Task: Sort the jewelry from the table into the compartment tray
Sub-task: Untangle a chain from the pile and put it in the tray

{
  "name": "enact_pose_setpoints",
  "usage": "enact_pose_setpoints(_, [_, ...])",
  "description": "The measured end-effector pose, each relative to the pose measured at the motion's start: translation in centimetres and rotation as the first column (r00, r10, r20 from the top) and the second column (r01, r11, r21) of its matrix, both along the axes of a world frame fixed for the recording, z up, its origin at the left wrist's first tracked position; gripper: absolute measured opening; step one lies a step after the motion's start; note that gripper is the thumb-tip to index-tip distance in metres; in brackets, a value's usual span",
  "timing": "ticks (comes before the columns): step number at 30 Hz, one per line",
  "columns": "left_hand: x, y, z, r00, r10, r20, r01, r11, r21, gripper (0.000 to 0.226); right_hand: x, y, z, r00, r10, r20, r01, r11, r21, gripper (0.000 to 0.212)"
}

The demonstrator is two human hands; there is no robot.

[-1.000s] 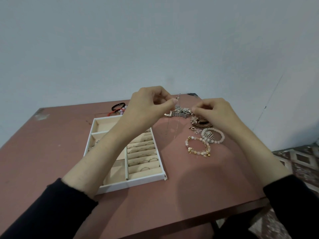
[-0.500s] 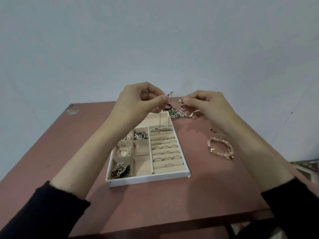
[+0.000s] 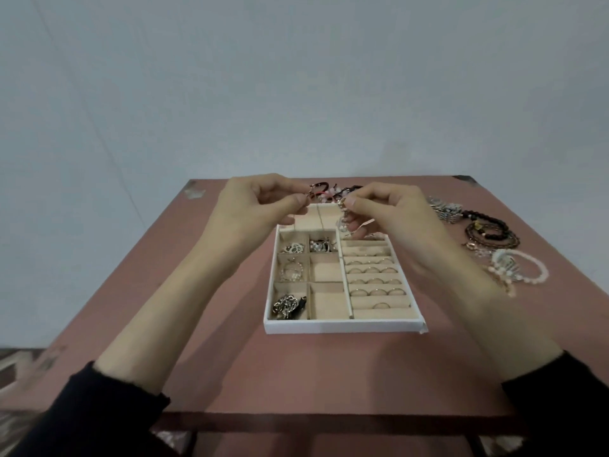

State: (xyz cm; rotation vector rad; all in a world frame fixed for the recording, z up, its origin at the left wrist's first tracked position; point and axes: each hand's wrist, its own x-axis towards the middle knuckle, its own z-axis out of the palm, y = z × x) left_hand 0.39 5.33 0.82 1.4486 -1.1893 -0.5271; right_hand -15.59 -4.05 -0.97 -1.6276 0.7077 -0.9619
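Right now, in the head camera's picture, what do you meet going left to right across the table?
Left hand → compartment tray → silver watch band → dark bead bracelets → pale bead bracelets.

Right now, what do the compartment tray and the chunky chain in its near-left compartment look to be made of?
The compartment tray looks like white board or leatherette outside, with a matte beige, velvet-like lining; no shine on the lining. The chunky chain looks like polished silver-tone metal, with bright glints on its links; a dark part beside it is unclear.

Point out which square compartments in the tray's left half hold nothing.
In the tray, the middle and nearest compartments of the second column; the other four squares hold jewelry.
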Motion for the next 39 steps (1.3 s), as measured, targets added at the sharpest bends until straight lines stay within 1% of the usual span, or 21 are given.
enact_pose_setpoints(3, [0.7,0.2,0.0,0.997,0.065,0.042,-0.065,0.998,-0.003,0.012,0.7,0.1,0.1,1.000,0.016,-0.007,-0.016,1.000,0.002,0.007])
enact_pose_setpoints(11, [1.8,0.0,0.4,0.997,0.069,-0.037,-0.071,0.997,-0.038,0.011,1.8,-0.1,0.2,0.999,0.038,-0.025,-0.038,0.999,-0.019,0.007])
enact_pose_setpoints(24, [2.2,-0.5,0.9,0.996,0.055,-0.073,-0.061,0.995,-0.081,0.012,2.2,-0.4,-0.9,0.998,0.050,-0.039,-0.051,0.998,-0.023,0.010])
enact_pose_setpoints(29, [2.5,-0.9,0.3,0.995,0.060,-0.078,-0.065,0.996,-0.053,0.011,2.1,-0.3,-0.8,0.998,0.057,-0.032,-0.058,0.998,-0.031,0.011])
enact_pose_setpoints(34, [2.5,-1.0,-1.7,0.995,0.054,-0.083,-0.054,0.999,0.006,0.011,2.1,-0.2,-0.8,0.998,0.055,-0.038,-0.056,0.998,-0.037,0.011])
enact_pose_setpoints(39, [2.3,-1.1,-3.4,0.990,0.076,-0.122,-0.070,0.996,0.051,0.008,2.0,0.0,-0.8,0.998,0.049,-0.047,-0.051,0.998,-0.044,0.009])
